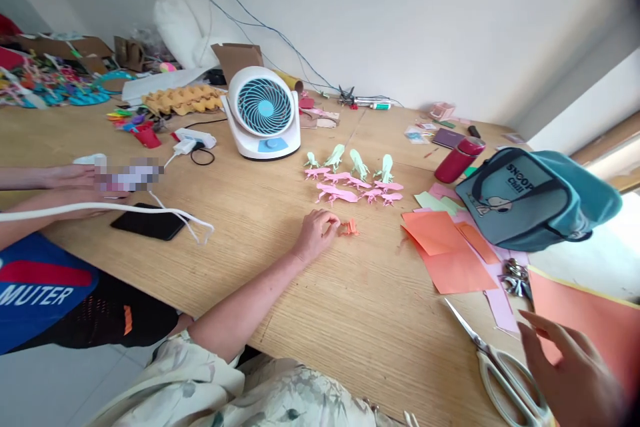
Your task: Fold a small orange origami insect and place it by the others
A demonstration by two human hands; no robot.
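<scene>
My left hand [317,237] rests on the table, fingers curled together in a pinch at the left edge of a small orange folded-paper figure [351,228]. Behind that figure stand several pink paper insects [337,194] and a row of pale green ones [358,164]. At the lower right, my right hand [575,367] is open, thumb and fingers apart, holding nothing. It hovers over a sheet of orange paper [597,313]. Just left of it lie scissors with pale handles [487,353], their blades pointing away; part of one handle is hidden by the hand.
Cut orange paper [450,260] lies on the right, before a teal bag [530,200] and a red bottle [459,160]. A white fan [263,113] stands at the back. Another person's hands [75,190] are at the left, near a black phone [149,221] and a white cable.
</scene>
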